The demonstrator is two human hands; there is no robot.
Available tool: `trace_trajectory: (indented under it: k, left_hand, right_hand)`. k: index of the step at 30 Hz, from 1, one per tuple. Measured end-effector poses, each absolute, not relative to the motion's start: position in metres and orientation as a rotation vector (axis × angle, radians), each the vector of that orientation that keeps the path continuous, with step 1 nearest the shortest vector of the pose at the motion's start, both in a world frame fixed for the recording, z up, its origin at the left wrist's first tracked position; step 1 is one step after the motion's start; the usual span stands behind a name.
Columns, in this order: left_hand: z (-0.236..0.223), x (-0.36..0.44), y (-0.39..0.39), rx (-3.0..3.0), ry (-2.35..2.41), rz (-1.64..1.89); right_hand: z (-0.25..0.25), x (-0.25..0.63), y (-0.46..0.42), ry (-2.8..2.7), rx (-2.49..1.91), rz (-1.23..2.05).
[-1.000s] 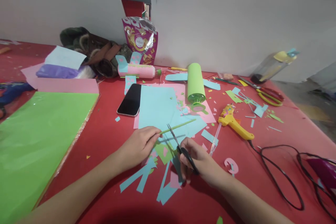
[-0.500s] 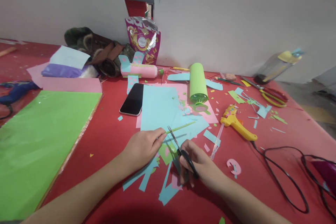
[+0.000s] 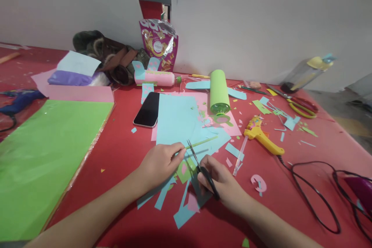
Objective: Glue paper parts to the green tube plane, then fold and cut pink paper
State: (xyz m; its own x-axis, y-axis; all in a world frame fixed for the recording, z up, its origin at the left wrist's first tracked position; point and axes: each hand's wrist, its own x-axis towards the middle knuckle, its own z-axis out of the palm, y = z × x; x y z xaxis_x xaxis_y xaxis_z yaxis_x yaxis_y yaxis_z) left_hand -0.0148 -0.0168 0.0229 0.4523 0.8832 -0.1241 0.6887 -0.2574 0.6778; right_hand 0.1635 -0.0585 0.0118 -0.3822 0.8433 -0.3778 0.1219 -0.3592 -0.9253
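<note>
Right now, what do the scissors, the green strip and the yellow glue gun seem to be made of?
Scissors: blades probably metal, thin and grey; handles likely plastic, black and smooth. Green strip: perhaps paper, matte and even-coloured, though too thin to be sure. Glue gun: apparently hard plastic, smooth yellow with soft highlights.
</note>
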Motion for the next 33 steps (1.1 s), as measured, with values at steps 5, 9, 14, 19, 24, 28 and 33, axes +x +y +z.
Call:
trace_trajectory:
  k: [5, 9, 14, 19, 24, 28, 33]
  left_hand:
    - [0.0229, -0.0145, -0.0170, 2.008, 1.307, 0.389]
    - [0.0212, -0.0135, -0.0175, 1.981, 1.322, 0.399]
    - [0.0180, -0.0110, -0.0188, 1.957, 1.344, 0.427]
    - [0.0161, -0.0105, -0.0196, 1.917, 1.347, 0.433]
    - [0.0182, -0.0100, -0.0200, 1.912, 1.313, 0.443]
    - [0.0193, -0.0080, -0.0216, 1.914, 1.293, 0.430]
    - [0.0178, -0.0067, -0.0232, 1.909, 1.312, 0.426]
  right_hand:
    - [0.0112, 0.1613, -0.0589, -1.243, -1.306, 1.804]
    - [0.0135, 0.1600, -0.0592, -1.198, -1.307, 1.802]
    - [0.0157, 0.1589, -0.0588, -1.140, -1.310, 1.800]
    - [0.0154, 0.1586, -0.0572, -1.078, -1.360, 1.825]
    - [0.0134, 0.1615, -0.0568, -1.080, -1.323, 1.883]
    - [0.0158, 0.1612, -0.0577, -1.091, -1.301, 1.890]
    - [0.0190, 0.1585, -0.0562, -1.103, -1.368, 1.858]
